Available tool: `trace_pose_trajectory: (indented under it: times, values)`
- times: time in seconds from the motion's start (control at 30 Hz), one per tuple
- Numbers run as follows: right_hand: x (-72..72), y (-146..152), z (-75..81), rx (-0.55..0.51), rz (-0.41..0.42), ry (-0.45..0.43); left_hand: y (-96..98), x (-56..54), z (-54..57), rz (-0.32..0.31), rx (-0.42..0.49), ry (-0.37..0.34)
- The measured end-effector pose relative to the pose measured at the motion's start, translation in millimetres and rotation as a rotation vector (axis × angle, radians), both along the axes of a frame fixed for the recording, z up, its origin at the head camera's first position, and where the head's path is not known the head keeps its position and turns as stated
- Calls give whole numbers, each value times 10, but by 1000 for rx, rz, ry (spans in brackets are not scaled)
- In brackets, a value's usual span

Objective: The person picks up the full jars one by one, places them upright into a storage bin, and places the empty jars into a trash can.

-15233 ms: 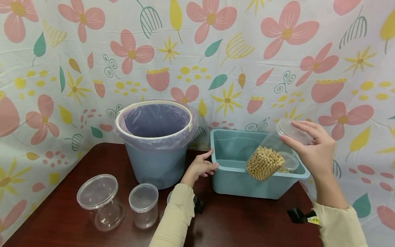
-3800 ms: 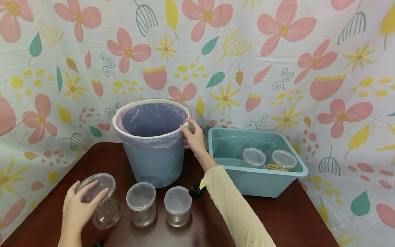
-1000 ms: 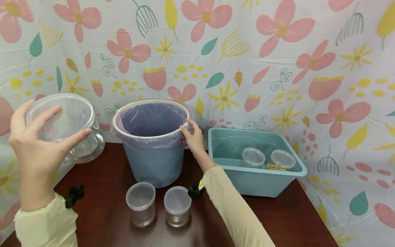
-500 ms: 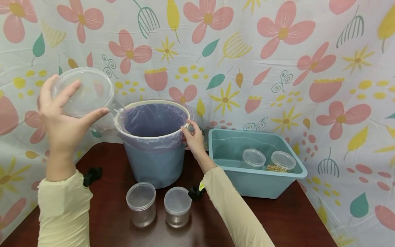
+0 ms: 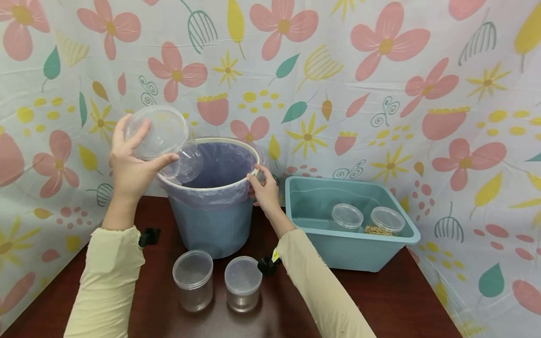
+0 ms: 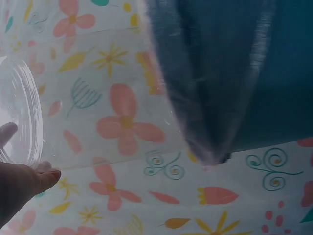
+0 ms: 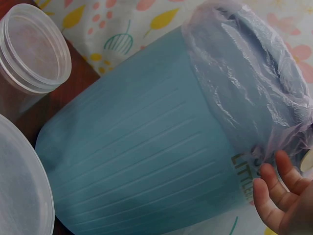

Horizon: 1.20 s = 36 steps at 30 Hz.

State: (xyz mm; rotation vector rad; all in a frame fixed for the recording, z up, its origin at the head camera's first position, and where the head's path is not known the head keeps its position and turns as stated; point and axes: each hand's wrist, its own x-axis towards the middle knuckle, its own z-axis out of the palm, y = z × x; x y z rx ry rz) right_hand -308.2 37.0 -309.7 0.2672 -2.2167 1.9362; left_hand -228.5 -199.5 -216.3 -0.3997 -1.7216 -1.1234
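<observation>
My left hand (image 5: pixel 133 171) grips a clear plastic jar (image 5: pixel 190 162) by its lidded end, fingers and thumb spread round the lid (image 5: pixel 158 134). The jar looks empty and lies tilted, its base over the left part of the bin's mouth. In the left wrist view the see-through jar wall stretches toward the bin. The blue trash bin (image 5: pixel 215 230) has a cream rim ring and a thin purple liner bag (image 7: pixel 234 73). My right hand (image 5: pixel 266 190) pinches the bin's right rim; in the right wrist view several fingertips (image 7: pixel 264 196) show beside the outside of the liner.
Two clear lidded jars, a taller one (image 5: pixel 194 284) and a shorter one (image 5: pixel 243 286), stand before the bin. A teal tub (image 5: pixel 334 249) to the right holds two lidded jars (image 5: pixel 347 216), one with yellowish beans (image 5: pixel 377 230). A flowered cloth (image 5: pixel 329 70) hangs behind the brown table (image 5: pixel 160 319).
The left hand has lifted the large jar from the table's left side and carried it right to the bin's mouth. The right hand stays at the rim. Earlier, it lowered a bean jar into the tub.
</observation>
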Motion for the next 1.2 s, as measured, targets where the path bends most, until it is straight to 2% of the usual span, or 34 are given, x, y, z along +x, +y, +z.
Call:
trace_pose_trajectory:
  times: [0.2, 0.43, 0.63, 0.83, 1.03, 1.2]
  values:
    - [6, 0, 5, 0, -4, 3, -95, -277, -217, -11, -112, -86]
    - [5, -10, -1, 4, 2, 4, -156, -442, -440, -8, -179, -290]
    - [0, -14, -1, 5, 0, 9, -157, -484, -537, 2, -224, -486]
    - [-12, -18, 2, 9, 3, 26, -168, -492, -549, 40, -258, -649]
    - [-15, -17, -6, 10, 6, 22, -190, -504, -534, 32, -291, -747]
    - [-16, -11, -19, 12, -1, 14, -195, -500, -530, 11, -311, -762]
